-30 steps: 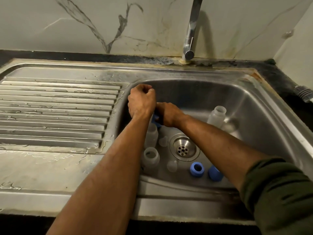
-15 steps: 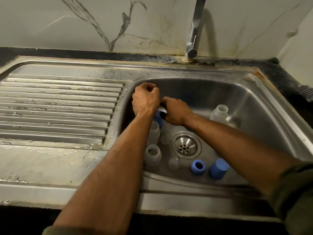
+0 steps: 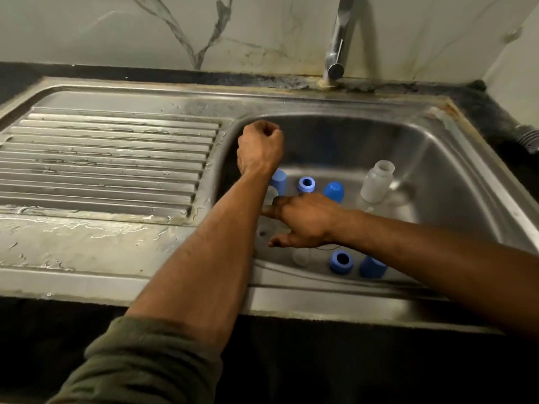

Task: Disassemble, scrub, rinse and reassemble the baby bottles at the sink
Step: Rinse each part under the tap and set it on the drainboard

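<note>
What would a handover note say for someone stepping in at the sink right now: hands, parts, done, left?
Left hand: curled into a fist above the basin's left side; whether it holds anything cannot be seen.
Right hand: fingers extended, reaching left over the basin floor, gripping nothing.
In the sink: one open bottle body standing at the right; blue cap and blue ring at the back; another ring and cap at the front; a clear teat beside them.
Done: bottles taken apart.
Left: scrub, rinse, reassemble. The tap shows no water running.
</note>
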